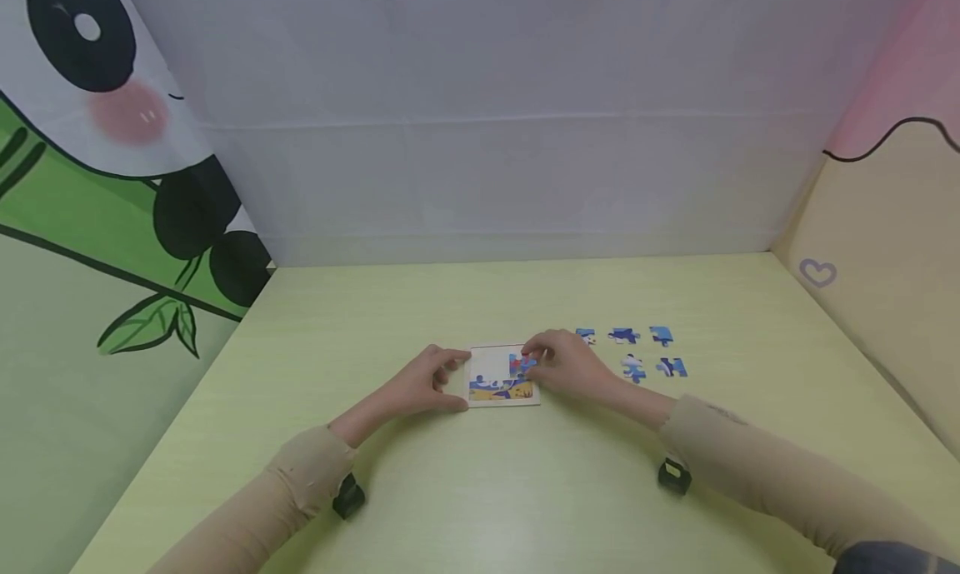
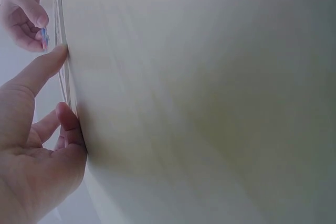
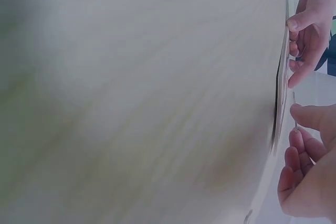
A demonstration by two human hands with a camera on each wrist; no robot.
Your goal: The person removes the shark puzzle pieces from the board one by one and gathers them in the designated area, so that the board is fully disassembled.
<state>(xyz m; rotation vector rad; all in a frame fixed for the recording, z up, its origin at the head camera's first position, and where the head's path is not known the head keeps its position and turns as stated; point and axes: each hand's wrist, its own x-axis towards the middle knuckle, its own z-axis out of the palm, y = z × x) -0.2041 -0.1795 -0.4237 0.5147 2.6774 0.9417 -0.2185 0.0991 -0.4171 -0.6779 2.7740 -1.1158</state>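
A small jigsaw puzzle board (image 1: pixel 504 404) with a pale rim lies on the table, its near part filled by pieces with a yellow and blue picture. My left hand (image 1: pixel 426 382) holds it by the left side, index finger at the far corner and thumb at the near corner. Between thumb and fingers, my right hand (image 1: pixel 572 366) pinches a blue and red puzzle piece (image 1: pixel 519 365) over the board's right side. The right wrist view shows this piece edge-on, just above the board, by the right hand (image 3: pixel 310 161).
To the right of the board lie several loose blue puzzle pieces (image 1: pixel 662 335) in two rough rows, one partly behind the right hand. The pale table (image 1: pixel 465 491) meets a light back wall (image 1: pixel 495 182) and painted side panels.
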